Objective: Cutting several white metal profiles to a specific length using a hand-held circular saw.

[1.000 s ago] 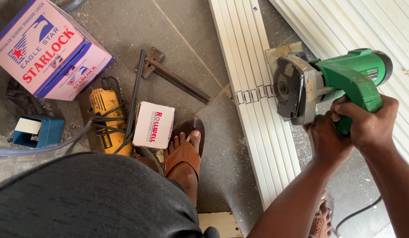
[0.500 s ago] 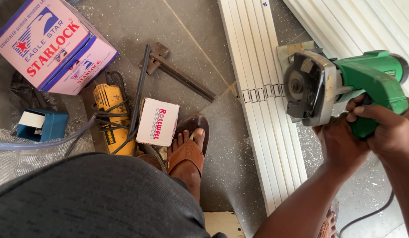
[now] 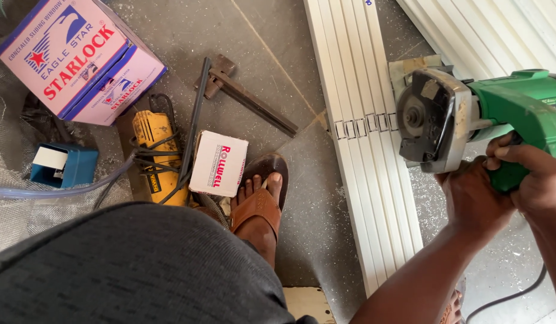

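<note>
- Closest in: left hand (image 3: 473, 201) wrapped tight under the green angle grinder (image 3: 470, 123), right hand (image 3: 533, 177) closed round its handle from above.
- Grinder's disc hangs just over the white ribbed panel (image 3: 365, 150) lying on the grey floor (image 3: 278, 36), by the notched line across it.
- Sandalled foot (image 3: 260, 207) planted left of the panel.
- Further left: small white box (image 3: 218, 163), yellow power tool (image 3: 155, 153), blue box (image 3: 62, 165).
- Farthest: big pink-and-blue carton (image 3: 80, 57), top-left corner of the floor.
</note>
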